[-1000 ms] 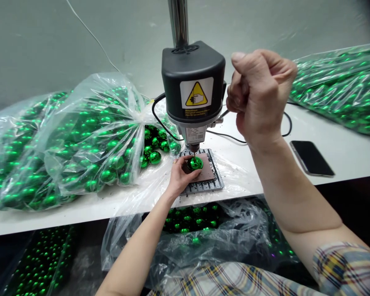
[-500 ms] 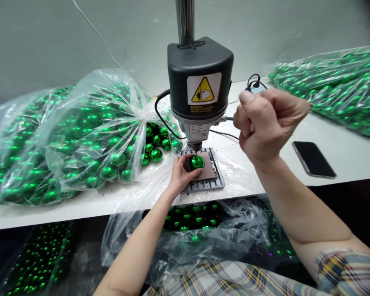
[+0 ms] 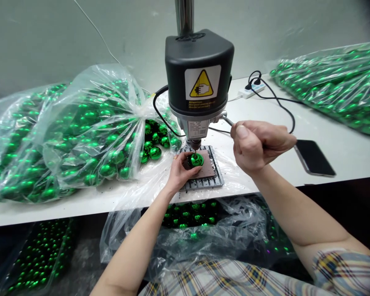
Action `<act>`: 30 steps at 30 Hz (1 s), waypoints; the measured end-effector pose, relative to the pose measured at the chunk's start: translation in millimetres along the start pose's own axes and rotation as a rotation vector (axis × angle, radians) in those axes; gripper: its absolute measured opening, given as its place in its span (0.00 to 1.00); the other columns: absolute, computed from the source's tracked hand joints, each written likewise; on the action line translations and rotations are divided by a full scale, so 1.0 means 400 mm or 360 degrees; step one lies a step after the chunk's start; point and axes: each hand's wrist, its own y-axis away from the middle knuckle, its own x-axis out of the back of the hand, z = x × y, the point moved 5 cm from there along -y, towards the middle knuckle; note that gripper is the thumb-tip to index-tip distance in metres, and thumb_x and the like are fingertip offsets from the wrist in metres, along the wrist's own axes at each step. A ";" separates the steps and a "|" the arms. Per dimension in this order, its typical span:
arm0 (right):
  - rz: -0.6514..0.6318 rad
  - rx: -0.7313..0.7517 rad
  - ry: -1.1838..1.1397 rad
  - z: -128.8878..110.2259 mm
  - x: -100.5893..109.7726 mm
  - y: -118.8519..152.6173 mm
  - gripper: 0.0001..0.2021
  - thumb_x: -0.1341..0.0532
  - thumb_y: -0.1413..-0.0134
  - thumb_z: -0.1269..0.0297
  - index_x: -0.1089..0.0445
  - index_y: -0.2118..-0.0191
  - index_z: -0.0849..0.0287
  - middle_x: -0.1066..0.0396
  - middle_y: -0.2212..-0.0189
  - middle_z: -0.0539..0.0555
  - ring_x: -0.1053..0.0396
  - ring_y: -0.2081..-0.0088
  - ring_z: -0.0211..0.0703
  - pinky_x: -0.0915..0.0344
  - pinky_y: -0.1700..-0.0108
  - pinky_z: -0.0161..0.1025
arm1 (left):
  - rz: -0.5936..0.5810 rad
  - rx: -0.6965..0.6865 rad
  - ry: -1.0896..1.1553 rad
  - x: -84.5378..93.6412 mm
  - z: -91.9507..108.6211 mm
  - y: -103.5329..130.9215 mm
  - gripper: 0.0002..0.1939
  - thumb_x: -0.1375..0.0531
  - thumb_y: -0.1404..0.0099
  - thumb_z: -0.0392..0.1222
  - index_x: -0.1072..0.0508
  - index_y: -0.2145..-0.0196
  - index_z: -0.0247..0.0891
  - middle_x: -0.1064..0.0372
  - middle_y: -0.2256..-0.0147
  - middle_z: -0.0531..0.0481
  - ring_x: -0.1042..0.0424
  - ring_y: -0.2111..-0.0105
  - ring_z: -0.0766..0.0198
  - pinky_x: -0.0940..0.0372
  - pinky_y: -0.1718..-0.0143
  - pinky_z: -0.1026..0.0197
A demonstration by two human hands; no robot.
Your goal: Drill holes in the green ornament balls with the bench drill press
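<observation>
A shiny green ball [image 3: 197,160] sits under the bit of a black drill press [image 3: 200,78], on a pinkish pad [image 3: 208,166] over the slotted metal base [image 3: 217,181]. My left hand [image 3: 181,170] grips this ball from its left side, thumb in front and fingers behind. The drill's tip meets the top of the ball; how deep it sits I cannot tell. Right of the drill head, my right hand [image 3: 255,144] is closed in a fist around the end of the press's feed lever [image 3: 227,120]. Dark specks lie scattered on the base.
Clear plastic bags of green balls lie at left [image 3: 89,135] and back right [image 3: 336,86]. Loose green balls [image 3: 155,153] spill beside the left bag. A phone [image 3: 315,157] and a power strip [image 3: 251,90] lie to the right. Below the table edge hangs an open bag [image 3: 234,232] with more balls.
My right hand has come down with the feed lever, which now shows more clearly. My left hand still holds the ball in the same spot under the drill.
</observation>
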 end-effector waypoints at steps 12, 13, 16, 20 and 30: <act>-0.0012 0.0553 -0.0323 -0.017 -0.009 0.029 0.24 0.42 0.50 0.80 0.60 0.81 0.56 0.61 0.85 0.43 0.61 0.86 0.30 0.60 0.83 0.38 | -0.0013 0.0059 0.0082 0.002 0.018 0.002 0.29 0.26 0.48 0.44 0.27 0.50 0.38 0.27 0.56 0.44 0.26 0.55 0.54 0.31 0.50 0.51; 0.0001 0.0539 -0.0341 -0.018 -0.010 0.027 0.24 0.41 0.50 0.79 0.60 0.82 0.57 0.61 0.86 0.43 0.61 0.86 0.30 0.60 0.83 0.38 | -0.0024 0.0064 0.0119 0.001 0.017 0.001 0.29 0.26 0.48 0.44 0.27 0.50 0.37 0.27 0.56 0.44 0.26 0.55 0.54 0.31 0.50 0.51; 0.0188 0.0276 -0.0358 -0.013 -0.010 -0.012 0.26 0.39 0.46 0.75 0.58 0.84 0.58 0.59 0.89 0.43 0.59 0.88 0.30 0.62 0.84 0.38 | -0.0039 0.0080 0.0154 -0.004 0.018 -0.008 0.28 0.27 0.49 0.44 0.27 0.51 0.37 0.26 0.56 0.44 0.26 0.56 0.55 0.31 0.52 0.52; 0.0314 -0.0131 -0.0401 0.002 -0.031 -0.126 0.24 0.32 0.47 0.70 0.46 0.85 0.56 0.50 0.90 0.43 0.53 0.89 0.31 0.60 0.87 0.39 | 0.0048 0.0106 0.0021 0.005 0.046 0.008 0.25 0.28 0.48 0.42 0.27 0.53 0.37 0.27 0.57 0.44 0.27 0.58 0.56 0.32 0.56 0.54; 0.0338 -0.0440 -0.0583 0.045 -0.047 -0.201 0.27 0.25 0.55 0.64 0.45 0.88 0.57 0.47 0.92 0.44 0.56 0.92 0.28 0.65 0.91 0.36 | -0.0263 -0.0110 -0.0917 0.152 0.141 0.170 0.14 0.35 0.35 0.48 0.28 0.54 0.43 0.27 0.57 0.44 0.31 0.55 0.49 0.35 0.54 0.50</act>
